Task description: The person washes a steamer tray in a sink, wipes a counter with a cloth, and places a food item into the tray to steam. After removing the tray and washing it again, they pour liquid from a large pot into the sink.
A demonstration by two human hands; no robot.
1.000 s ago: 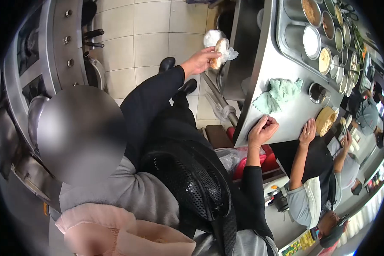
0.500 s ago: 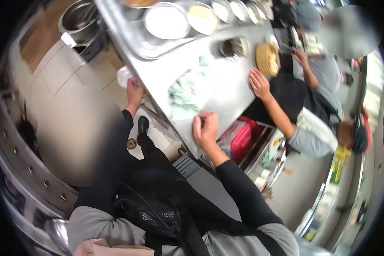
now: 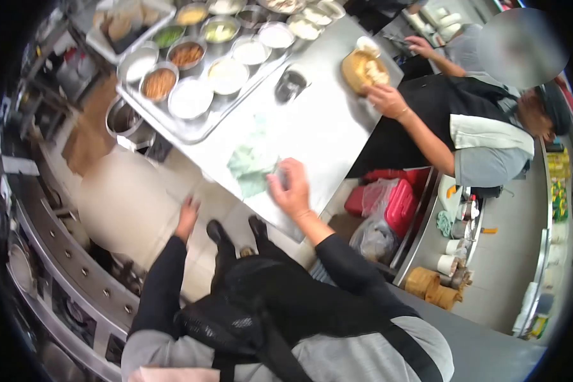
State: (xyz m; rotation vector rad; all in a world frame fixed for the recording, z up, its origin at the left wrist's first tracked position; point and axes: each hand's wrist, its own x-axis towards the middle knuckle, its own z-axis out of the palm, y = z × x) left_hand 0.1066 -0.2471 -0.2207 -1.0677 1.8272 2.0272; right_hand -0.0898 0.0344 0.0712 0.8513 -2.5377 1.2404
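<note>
My right hand [image 3: 291, 191] is above the near end of the steel table, beside a crumpled pale green cloth [image 3: 251, 169]. Its fingers are loosely curled with the thumb apart from them, and I make out nothing held. My left hand [image 3: 188, 218] hangs low over the floor, left of the table, its fingers stretched out and slightly blurred. Nothing shows in it. Farther up the table stands a small container with dark contents [image 3: 291, 84].
A metal tray [image 3: 194, 137] with several bowls of ingredients covers the table's far left. Across the table, a co-worker's hand [image 3: 388, 100] touches a bamboo steamer [image 3: 356, 71]. Red containers [image 3: 398, 207] sit below at the right, and a pot [image 3: 122, 118] stands left of the table.
My left hand has dropped away from the table edge, and the white item formerly at it no longer shows. My right thumb and fingers have parted. The co-worker's hand has moved onto the steamer.
</note>
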